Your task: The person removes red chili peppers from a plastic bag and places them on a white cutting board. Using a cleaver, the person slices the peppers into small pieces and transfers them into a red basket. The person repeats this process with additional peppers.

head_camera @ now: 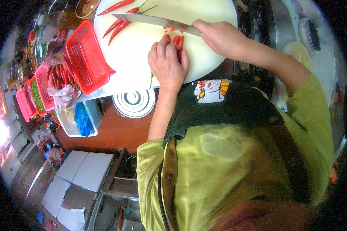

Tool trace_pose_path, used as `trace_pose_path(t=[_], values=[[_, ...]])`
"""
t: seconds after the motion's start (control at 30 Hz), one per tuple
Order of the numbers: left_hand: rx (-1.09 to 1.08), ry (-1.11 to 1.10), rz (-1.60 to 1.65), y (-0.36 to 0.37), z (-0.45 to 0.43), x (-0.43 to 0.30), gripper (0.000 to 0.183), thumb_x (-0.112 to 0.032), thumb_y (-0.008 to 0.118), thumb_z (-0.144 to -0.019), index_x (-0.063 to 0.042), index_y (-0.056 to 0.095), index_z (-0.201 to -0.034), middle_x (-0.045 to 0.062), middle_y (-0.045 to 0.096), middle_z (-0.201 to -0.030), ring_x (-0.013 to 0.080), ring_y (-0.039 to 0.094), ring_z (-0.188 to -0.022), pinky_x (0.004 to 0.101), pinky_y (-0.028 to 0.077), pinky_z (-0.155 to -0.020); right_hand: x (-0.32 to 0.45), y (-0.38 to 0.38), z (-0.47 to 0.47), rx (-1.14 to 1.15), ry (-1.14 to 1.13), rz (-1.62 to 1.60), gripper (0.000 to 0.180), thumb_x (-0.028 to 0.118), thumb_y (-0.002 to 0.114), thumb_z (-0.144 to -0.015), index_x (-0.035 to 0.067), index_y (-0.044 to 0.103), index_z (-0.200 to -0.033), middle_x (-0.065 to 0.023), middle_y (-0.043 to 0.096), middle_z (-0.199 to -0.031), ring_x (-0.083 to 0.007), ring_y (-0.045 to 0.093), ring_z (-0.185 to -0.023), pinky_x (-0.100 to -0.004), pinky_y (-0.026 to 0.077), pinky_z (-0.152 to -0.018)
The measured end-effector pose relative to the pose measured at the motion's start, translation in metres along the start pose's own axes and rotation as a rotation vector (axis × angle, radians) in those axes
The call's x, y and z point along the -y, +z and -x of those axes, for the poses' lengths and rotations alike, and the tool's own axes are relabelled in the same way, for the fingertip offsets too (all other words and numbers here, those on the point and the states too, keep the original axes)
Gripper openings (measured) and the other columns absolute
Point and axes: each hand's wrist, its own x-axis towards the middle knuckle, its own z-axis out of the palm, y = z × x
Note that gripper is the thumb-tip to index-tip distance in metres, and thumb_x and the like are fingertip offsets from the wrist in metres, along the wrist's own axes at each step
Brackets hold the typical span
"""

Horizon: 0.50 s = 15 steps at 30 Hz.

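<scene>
A round white cutting board lies before me. My right hand grips the handle end of a kitchen knife, whose blade points left across the board. My left hand holds red chili peppers against the board, their cut ends showing just past my fingertips. Small red chili pieces lie by the blade, and some cling to it. Whole red chilies rest at the board's upper left, partly under the blade in this view. A green stem shows beside my left wrist.
Left of the board stands a red plastic basket. Beyond it are a plastic bag of red chilies, pink baskets and a white bin with a blue bag. A brown bowl sits at the upper left.
</scene>
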Motion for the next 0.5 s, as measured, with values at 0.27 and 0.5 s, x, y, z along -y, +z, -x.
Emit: trace_pose_path(t=[0.27, 0.5], values=[[-0.022, -0.017, -0.011, 0.001, -0.001, 0.002, 0.025, -0.016, 0.071, -0.072, -0.004, 0.060, -0.090, 0.014, 0.057, -0.111, 0.0332, 0.053, -0.104, 0.0446, 0.042, -0.088, 0.019, -0.036, 0.021, 0.295, 0.008, 0.085, 0.019, 0.004, 0.053, -0.083, 0.001, 0.047, -0.100, -0.0212, 0.064, -0.073, -0.0418, 0.065, -0.071, -0.0506, 0.050, -0.061], [0.028, -0.054, 0.027, 0.002, 0.001, 0.000, 0.025, -0.016, 0.071, -0.072, -0.003, 0.060, -0.089, 0.015, 0.058, -0.109, 0.0339, 0.053, -0.103, 0.0444, 0.042, -0.088, 0.028, -0.013, 0.000, 0.335, -0.004, 0.118, 0.023, 0.005, 0.054, -0.084, 0.002, 0.048, -0.106, -0.0219, 0.065, -0.077, -0.0406, 0.067, -0.073, -0.0452, 0.053, -0.061]])
